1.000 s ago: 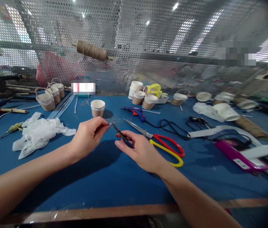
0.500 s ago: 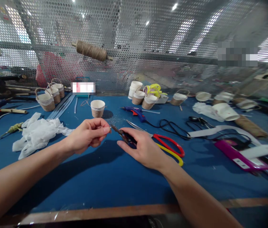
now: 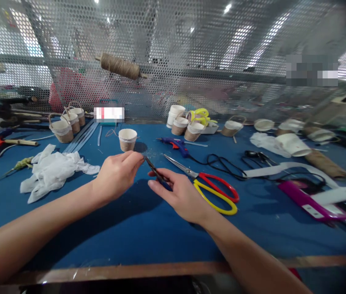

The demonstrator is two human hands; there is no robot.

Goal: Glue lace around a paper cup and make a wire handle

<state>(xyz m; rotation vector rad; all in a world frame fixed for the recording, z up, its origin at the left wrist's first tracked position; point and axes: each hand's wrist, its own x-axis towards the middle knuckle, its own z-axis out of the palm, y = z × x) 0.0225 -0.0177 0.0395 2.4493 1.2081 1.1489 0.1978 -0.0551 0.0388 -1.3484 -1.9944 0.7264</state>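
Observation:
My right hand is closed round dark-handled pliers, whose jaws point up and to the left. The jaw tips meet the fingertips of my left hand, which is turned back-up and closed in a pinch. Whatever sits between those fingertips is too small and hidden to name. Just beyond my left hand stands a small paper cup wrapped in burlap, with white crumbs on the blue table beside it. Large scissors with one red and one yellow handle lie to the right of my right hand.
A blue glue gun lies behind the scissors. Crumpled white fabric is at the left, near clear glue sticks. Burlap cups with handles stand along the back. At the right lies a purple power strip. A twine spool hangs on the mesh.
My left hand has rolled over, so its back now faces up and its fingertips are tucked down. The pliers have tilted with my right hand, which moved slightly left.

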